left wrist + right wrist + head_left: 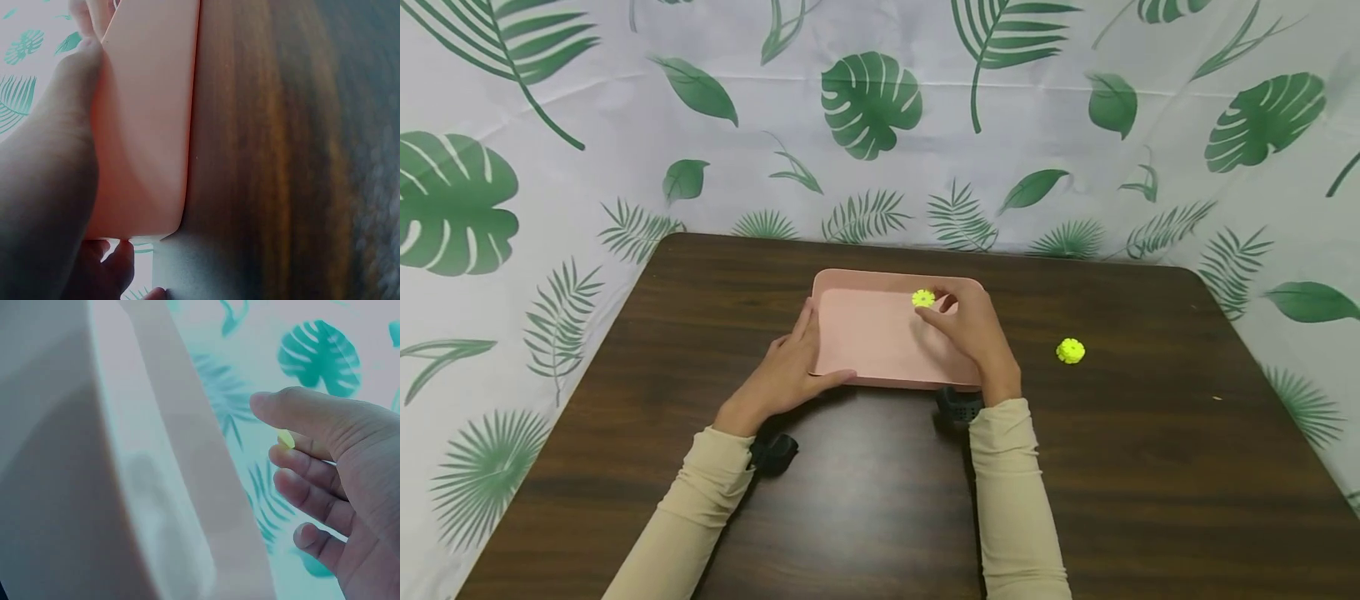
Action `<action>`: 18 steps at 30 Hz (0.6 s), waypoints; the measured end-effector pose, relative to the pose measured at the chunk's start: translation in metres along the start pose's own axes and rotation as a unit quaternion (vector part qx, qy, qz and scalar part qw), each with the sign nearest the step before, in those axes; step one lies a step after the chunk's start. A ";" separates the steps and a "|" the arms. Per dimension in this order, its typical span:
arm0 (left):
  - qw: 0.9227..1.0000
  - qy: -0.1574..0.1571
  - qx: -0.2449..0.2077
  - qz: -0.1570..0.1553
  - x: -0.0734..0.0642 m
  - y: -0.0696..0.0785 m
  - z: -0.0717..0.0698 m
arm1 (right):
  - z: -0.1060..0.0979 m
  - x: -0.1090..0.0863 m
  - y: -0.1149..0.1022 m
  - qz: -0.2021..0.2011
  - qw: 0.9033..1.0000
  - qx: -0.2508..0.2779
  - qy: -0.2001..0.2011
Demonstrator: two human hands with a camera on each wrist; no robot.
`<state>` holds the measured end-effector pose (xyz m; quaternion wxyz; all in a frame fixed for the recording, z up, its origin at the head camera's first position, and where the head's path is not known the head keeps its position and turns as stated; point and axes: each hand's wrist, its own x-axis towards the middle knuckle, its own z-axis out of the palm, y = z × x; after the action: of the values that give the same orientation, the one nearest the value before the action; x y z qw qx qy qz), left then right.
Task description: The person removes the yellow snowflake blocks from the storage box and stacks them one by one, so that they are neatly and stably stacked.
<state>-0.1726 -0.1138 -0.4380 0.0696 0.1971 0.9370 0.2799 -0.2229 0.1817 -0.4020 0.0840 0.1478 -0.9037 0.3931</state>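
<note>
My right hand (970, 329) is over the right part of a pink rectangular tray (865, 333), pinching a bright yellow notched disc (922, 297) between thumb and fingers. In the right wrist view only a sliver of the disc (286, 439) shows by the fingertips; the other fingers are loosely bent. My left hand (786, 367) holds the tray's near left corner, its fingers along the left side and the thumb at the front rim. The left wrist view shows the tray's outer wall (150, 125) beside the thumb.
On the dark wooden table (865, 500), a small yellow piece (1071, 351) with a notched edge lies right of the tray, perhaps several stacked discs. A tiny pale speck (1217, 398) lies farther right. A leaf-patterned cloth (910, 183) hangs behind the table.
</note>
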 end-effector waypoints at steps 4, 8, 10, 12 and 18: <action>1.000 -0.001 -0.003 0.002 0.000 0.000 -0.001 | -0.022 -0.010 0.010 0.026 0.999 -0.021 0.008; 1.000 0.002 -0.003 0.002 0.000 0.000 -0.002 | -0.042 -0.017 0.024 0.035 0.998 -0.039 0.018; 1.000 0.001 -0.004 0.003 0.000 0.000 -0.003 | -0.052 -0.022 0.033 0.039 0.998 -0.049 0.028; 1.000 -0.001 -0.003 0.003 0.000 0.001 -0.003 | -0.063 -0.028 0.043 0.046 0.996 -0.061 0.038; 1.000 -0.007 -0.008 0.003 0.000 0.001 -0.001 | -0.098 -0.055 0.067 0.079 0.989 -0.100 0.068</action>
<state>-0.1729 -0.1138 -0.4365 0.0769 0.2012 0.9335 0.2866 -0.1902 0.3082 -0.3961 0.1282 0.0393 -0.9396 0.3149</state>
